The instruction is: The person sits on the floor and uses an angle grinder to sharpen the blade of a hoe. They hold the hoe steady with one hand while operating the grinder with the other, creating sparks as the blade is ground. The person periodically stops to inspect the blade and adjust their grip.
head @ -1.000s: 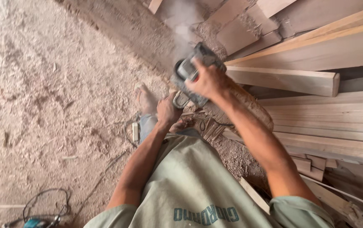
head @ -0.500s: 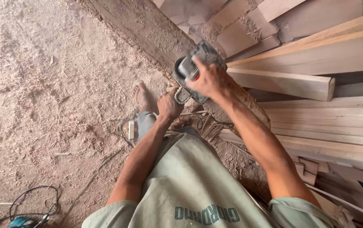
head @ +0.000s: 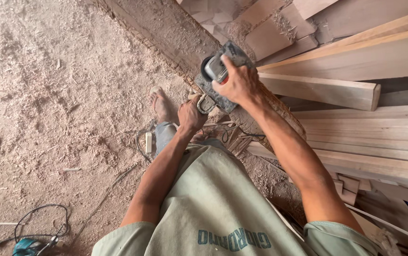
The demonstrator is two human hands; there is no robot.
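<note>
Electric hand planer (head: 220, 76): grey, dust-coated body with a round end cap, sitting just above the centre of the view on a long rough timber (head: 175, 33) that runs diagonally from 11 o'clock down toward 5 o'clock.

Right hand (head: 239, 85): closed over the top of the planer at its 3 o'clock side, fingers wrapped on the housing.

Left hand (head: 192, 114): at the planer's 7 o'clock end, curled around the looped rear handle; the fingertips themselves are hidden behind the hand.

Both forearms are bare and extend down to a pale green short-sleeved shirt (head: 213, 204) filling 6 o'clock of the view.

Bare foot (head: 159, 105): at 9 o'clock of the left hand, planted on the floor just beside the timber.

Stacked planks (head: 370, 137): pale sawn boards lying flat from 3 o'clock to 4 o'clock, with 1 squared board end (head: 372, 96) jutting toward the planer at 3 o'clock.

Offcuts (head: 279, 28): short wood pieces heaped at 12 to 1 o'clock.

Sawdust floor (head: 47, 109): shavings and dust across the whole 9 o'clock side.

Black cable (head: 42, 223) and 1 teal power tool (head: 26, 246): at 7 o'clock, well apart from the hands.
</note>
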